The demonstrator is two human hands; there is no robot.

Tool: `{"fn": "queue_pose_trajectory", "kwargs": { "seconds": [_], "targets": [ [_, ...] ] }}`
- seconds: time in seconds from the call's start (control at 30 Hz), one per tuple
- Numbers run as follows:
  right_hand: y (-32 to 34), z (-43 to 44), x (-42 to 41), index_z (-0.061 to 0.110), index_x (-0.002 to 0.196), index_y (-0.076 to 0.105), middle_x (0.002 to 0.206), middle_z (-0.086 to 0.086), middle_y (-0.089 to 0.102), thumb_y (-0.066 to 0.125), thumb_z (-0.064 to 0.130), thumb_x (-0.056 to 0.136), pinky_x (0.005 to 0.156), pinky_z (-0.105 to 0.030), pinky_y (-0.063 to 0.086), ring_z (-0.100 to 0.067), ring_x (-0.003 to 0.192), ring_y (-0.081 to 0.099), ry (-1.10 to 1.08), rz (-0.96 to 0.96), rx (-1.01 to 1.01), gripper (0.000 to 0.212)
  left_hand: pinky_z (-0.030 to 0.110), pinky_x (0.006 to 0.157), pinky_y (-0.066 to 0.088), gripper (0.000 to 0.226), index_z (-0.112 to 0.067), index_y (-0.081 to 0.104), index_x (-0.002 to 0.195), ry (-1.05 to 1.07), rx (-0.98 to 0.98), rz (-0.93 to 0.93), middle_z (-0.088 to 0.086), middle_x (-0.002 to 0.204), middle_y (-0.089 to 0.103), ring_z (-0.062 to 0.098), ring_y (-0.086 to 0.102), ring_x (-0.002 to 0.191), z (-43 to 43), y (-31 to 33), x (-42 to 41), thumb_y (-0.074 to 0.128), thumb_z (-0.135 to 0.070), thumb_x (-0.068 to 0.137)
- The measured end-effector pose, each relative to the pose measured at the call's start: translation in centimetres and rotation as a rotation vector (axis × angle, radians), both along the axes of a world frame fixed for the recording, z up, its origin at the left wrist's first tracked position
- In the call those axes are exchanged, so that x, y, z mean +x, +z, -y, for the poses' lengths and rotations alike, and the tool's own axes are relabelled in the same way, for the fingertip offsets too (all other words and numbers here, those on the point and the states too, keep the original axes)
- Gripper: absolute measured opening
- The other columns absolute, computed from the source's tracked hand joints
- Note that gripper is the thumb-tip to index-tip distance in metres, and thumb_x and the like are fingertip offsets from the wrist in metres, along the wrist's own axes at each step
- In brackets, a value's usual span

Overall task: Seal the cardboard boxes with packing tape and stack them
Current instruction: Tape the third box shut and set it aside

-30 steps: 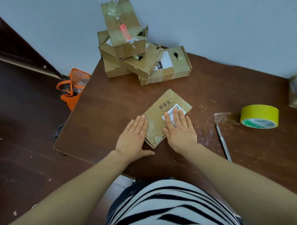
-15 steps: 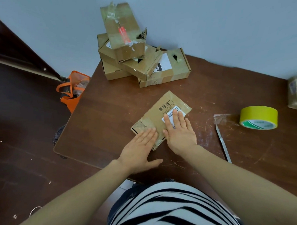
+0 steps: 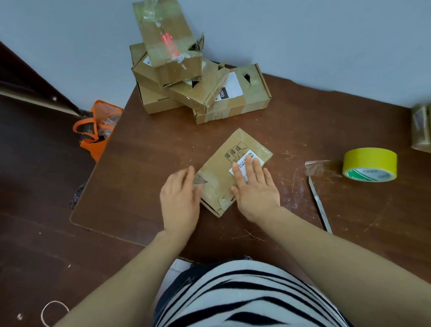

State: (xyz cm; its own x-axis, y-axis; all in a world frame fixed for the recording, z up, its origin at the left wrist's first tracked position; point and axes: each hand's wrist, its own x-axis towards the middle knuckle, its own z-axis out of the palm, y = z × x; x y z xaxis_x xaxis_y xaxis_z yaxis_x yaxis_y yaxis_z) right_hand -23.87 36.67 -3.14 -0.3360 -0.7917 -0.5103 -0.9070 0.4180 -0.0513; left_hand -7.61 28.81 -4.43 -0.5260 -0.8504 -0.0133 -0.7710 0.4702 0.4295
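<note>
The left hand (image 3: 180, 199), blurred, lies with straight fingers against the near left corner of the box (image 3: 222, 170), apparently pressing loose tape (image 3: 201, 180) down there; it grips nothing. The right hand (image 3: 256, 190) lies flat on the box's top, fingers straight and together over a white sticker (image 3: 246, 157), likely to pin the box to the table (image 3: 294, 125) while the tape is smoothed. The box lies flat, turned cornerwise. Its top bears printed phone outlines; the sticker's writing is too small to read. Right of the box lie a blade (image 3: 320, 205) and, farther right, a yellow tape roll (image 3: 369, 162), handy for the next strip. Beyond the box, the stack (image 3: 193, 80) of sealed boxes stands against the wall (image 3: 327, 34); one label (image 3: 232, 87) there shows digits, perhaps "090".
</note>
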Motion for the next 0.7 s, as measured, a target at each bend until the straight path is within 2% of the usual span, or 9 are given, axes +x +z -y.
{"fn": "queue_pose_trajectory", "kwargs": {
  "seconds": [0.07, 0.1, 0.17, 0.27, 0.4, 0.47, 0.53, 0.63, 0.7],
  "targets": [
    [0.0, 0.0, 0.0, 0.024, 0.148, -0.021, 0.154, -0.012, -0.029, 0.006, 0.042, 0.102, 0.117, -0.041, -0.012, -0.026, 0.142, -0.028, 0.004, -0.004, 0.004, 0.056, 0.038, 0.116, 0.005, 0.067, -0.012, 0.036, 0.146, -0.283, -0.008, 0.155, 0.008, 0.154, 0.032, 0.022, 0.018, 0.145, -0.7, 0.3, -0.5, 0.013, -0.053, 0.099],
    [0.0, 0.0, 0.1, 0.024, 0.148, -0.021, 0.154, -0.012, -0.029, 0.007, 0.042, 0.102, 0.118, -0.041, -0.012, -0.026, 0.142, -0.028, 0.003, -0.002, 0.007, 0.056, 0.032, 0.116, -0.008, 0.078, -0.014, 0.028, 0.149, -0.369, 0.002, 0.193, 0.004, 0.157, 0.021, 0.014, 0.005, 0.144, -0.8, 0.1, -0.5, -0.005, -0.059, 0.095],
    [0.1, 0.0, 0.1, 0.024, 0.148, -0.021, 0.154, -0.012, -0.029, 0.007, 0.042, 0.102, 0.118, -0.041, -0.012, -0.026, 0.142, -0.028, 0.004, -0.002, 0.008, 0.056, 0.025, 0.114, -0.017, 0.088, -0.014, 0.021, 0.150, -0.427, 0.025, 0.244, 0.000, 0.157, 0.014, 0.008, -0.002, 0.141, -0.9, 0.1, 0.1, -0.019, -0.061, 0.088],
    [0.1, -0.1, 0.1, 0.024, 0.149, -0.019, 0.154, -0.012, -0.029, 0.007, 0.042, 0.102, 0.118, -0.042, -0.012, -0.026, 0.142, -0.027, -0.001, 0.005, -0.003, 0.056, 0.029, 0.116, 0.003, 0.075, -0.006, 0.045, 0.140, -0.476, 0.053, 0.327, 0.008, 0.147, 0.042, 0.015, 0.027, 0.138, -1.3, 0.9, 1.5, 0.001, -0.053, 0.100],
    [0.5, -0.2, 0.0, 0.024, 0.152, -0.009, 0.157, -0.010, -0.022, 0.013, 0.041, 0.103, 0.119, -0.038, -0.007, -0.025, 0.144, -0.023, -0.028, 0.093, -0.046, 0.056, 0.031, 0.115, 0.010, 0.076, -0.007, 0.054, 0.134, -0.376, 0.071, 0.274, 0.006, 0.142, 0.050, 0.016, 0.039, 0.136, -2.0, 0.9, 1.7, 0.007, -0.055, 0.099],
    [1.6, -0.4, -0.9, 0.024, 0.153, 0.010, 0.161, -0.006, -0.006, 0.021, 0.037, 0.104, 0.118, -0.034, 0.007, -0.021, 0.147, -0.009, -0.097, 0.259, -0.159, 0.052, 0.031, 0.112, 0.016, 0.070, -0.008, 0.066, 0.120, -0.298, 0.042, 0.178, 0.007, 0.130, 0.061, 0.022, 0.053, 0.125, -1.9, 1.5, 0.7, 0.016, -0.052, 0.099],
    [2.9, -0.8, -3.0, 0.022, 0.150, 0.027, 0.159, -0.002, 0.016, 0.033, 0.028, 0.103, 0.113, -0.031, 0.021, -0.019, 0.145, 0.015, -0.214, 0.386, -0.337, 0.047, 0.034, 0.110, 0.021, 0.057, -0.009, 0.069, 0.109, -0.272, 0.017, 0.108, 0.008, 0.119, 0.064, 0.026, 0.057, 0.115, -1.8, 2.1, -0.4, 0.027, -0.046, 0.096],
    [4.2, -1.8, -8.2, 0.015, 0.139, 0.048, 0.149, -0.008, 0.038, 0.047, 0.015, 0.096, 0.111, -0.031, 0.025, -0.025, 0.136, 0.034, -0.284, 0.210, -0.518, 0.043, 0.039, 0.111, 0.025, 0.053, -0.009, 0.069, 0.107, -0.250, 0.014, 0.069, 0.009, 0.117, 0.064, 0.028, 0.057, 0.113, -2.0, 2.3, -1.6, 0.030, -0.042, 0.093],
    [5.0, -2.6, -12.6, 0.011, 0.129, 0.058, 0.141, -0.012, 0.046, 0.051, 0.015, 0.093, 0.108, -0.034, 0.029, -0.030, 0.131, 0.040, -0.313, 0.005, -0.484, 0.037, 0.042, 0.110, 0.028, 0.055, -0.010, 0.069, 0.110, -0.226, 0.043, 0.045, 0.009, 0.119, 0.064, 0.029, 0.055, 0.116, -2.4, 2.6, -2.4, 0.028, -0.041, 0.093]
  ]
}}
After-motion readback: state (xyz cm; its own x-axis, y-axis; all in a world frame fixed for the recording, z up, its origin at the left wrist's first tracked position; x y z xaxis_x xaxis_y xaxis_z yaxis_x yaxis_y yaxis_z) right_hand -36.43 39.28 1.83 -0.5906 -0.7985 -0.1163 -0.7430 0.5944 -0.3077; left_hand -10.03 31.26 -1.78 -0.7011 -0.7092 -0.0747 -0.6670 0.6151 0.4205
